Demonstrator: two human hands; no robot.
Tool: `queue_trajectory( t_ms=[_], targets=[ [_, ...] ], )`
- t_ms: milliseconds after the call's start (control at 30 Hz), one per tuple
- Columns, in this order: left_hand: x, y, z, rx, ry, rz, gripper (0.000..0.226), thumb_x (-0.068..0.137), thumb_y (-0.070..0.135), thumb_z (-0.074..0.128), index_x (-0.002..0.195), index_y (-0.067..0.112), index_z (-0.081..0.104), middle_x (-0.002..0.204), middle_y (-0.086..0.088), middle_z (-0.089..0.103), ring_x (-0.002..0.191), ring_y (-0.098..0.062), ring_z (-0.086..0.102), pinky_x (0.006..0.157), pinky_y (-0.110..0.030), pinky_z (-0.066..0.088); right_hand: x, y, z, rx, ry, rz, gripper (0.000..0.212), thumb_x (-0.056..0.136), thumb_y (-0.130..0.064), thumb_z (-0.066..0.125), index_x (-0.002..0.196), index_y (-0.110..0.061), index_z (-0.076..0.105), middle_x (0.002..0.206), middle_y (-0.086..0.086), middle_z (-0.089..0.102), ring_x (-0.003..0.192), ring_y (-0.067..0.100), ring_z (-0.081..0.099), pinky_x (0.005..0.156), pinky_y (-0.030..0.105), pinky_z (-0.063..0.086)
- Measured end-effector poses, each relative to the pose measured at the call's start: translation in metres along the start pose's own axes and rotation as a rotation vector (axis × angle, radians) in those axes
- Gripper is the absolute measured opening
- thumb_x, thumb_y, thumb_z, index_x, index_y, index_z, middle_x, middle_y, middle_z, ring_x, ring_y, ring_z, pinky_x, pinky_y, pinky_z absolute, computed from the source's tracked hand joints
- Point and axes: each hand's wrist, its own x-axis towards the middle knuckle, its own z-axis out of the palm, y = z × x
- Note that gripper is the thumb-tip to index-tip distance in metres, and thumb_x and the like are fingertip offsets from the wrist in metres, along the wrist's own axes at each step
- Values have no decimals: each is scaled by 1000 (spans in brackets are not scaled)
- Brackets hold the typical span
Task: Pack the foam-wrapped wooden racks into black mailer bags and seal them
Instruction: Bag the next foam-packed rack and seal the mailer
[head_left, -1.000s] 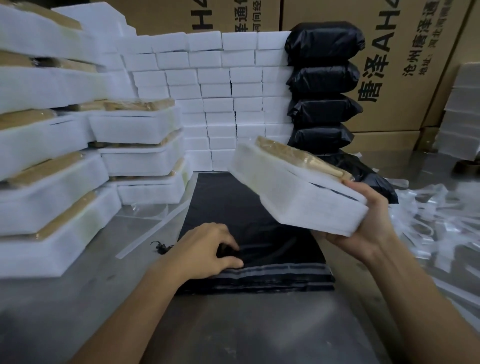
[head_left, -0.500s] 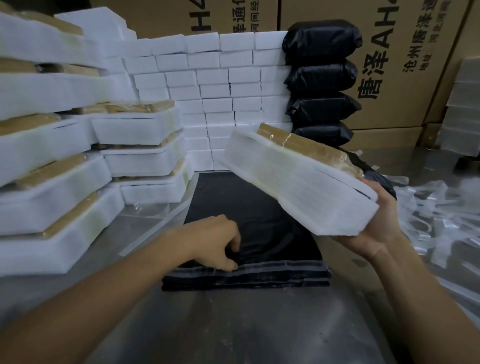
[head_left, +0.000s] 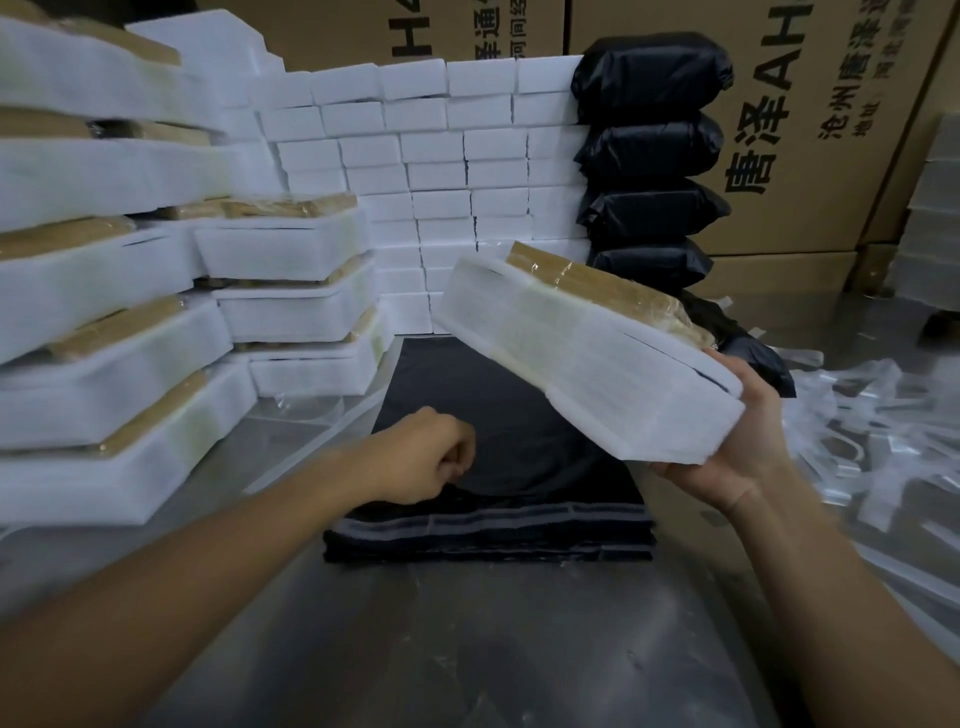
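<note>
My right hand (head_left: 748, 447) grips the near end of a foam-wrapped wooden rack (head_left: 582, 364), held tilted in the air above the right part of a flat stack of black mailer bags (head_left: 519, 447). White foam covers the rack's sides, and brown wood under clear film shows on top. My left hand (head_left: 426, 462) sits on the left near part of the stack with fingers curled, pinching the top bag near its grey-striped open edge (head_left: 493, 519).
Piles of foam-wrapped racks (head_left: 119, 322) crowd the left side. A wall of white foam blocks (head_left: 441, 171) stands behind, with sealed black packages (head_left: 649, 171) stacked at its right. Printed cardboard boxes (head_left: 810, 130) rise at the back. Loose clear strips (head_left: 883, 431) litter the right.
My right hand has lifted the rack higher and slightly leftward over the bags. My left hand has gone from lying flatter on the stack to curling its fingers on the top bag.
</note>
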Motion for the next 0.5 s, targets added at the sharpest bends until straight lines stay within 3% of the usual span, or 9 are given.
queue_trajectory(
  t_ms=[67,167,200,367,500],
  targets=[
    [-3,-3,0,-57,-37,-4,10,89,16,67,97,20,64,85,7,67,79,-9,63,72,-25,54,0,1,1,-5,-9,0,40,84,-39,61,115,-18,74,115,5,70,105,29,63,93,43,46],
    [-6,-2,2,-80,-103,-18,41,76,51,78,107,27,65,92,16,63,83,-1,60,69,-16,48,0,2,2,-16,-17,8,37,79,-40,64,106,-18,78,107,3,72,97,26,67,88,40,49],
    [-6,-1,3,-56,-107,-18,42,74,54,78,106,27,67,94,17,61,84,-1,58,68,-14,45,0,2,2,-16,-17,13,36,77,-40,66,102,-18,79,104,3,73,95,26,68,87,39,49],
    [-5,2,3,12,-71,-6,10,89,31,70,93,22,72,92,5,66,82,-9,61,76,-27,53,1,4,4,-14,-32,48,43,65,-37,78,102,-14,78,104,6,73,95,26,68,87,39,50],
    [-7,3,-1,78,49,18,9,90,13,61,86,19,57,77,2,61,68,-14,57,63,-31,51,3,5,2,-20,-19,64,50,59,-36,82,104,-15,78,107,6,71,96,27,67,87,39,47]
  ],
)
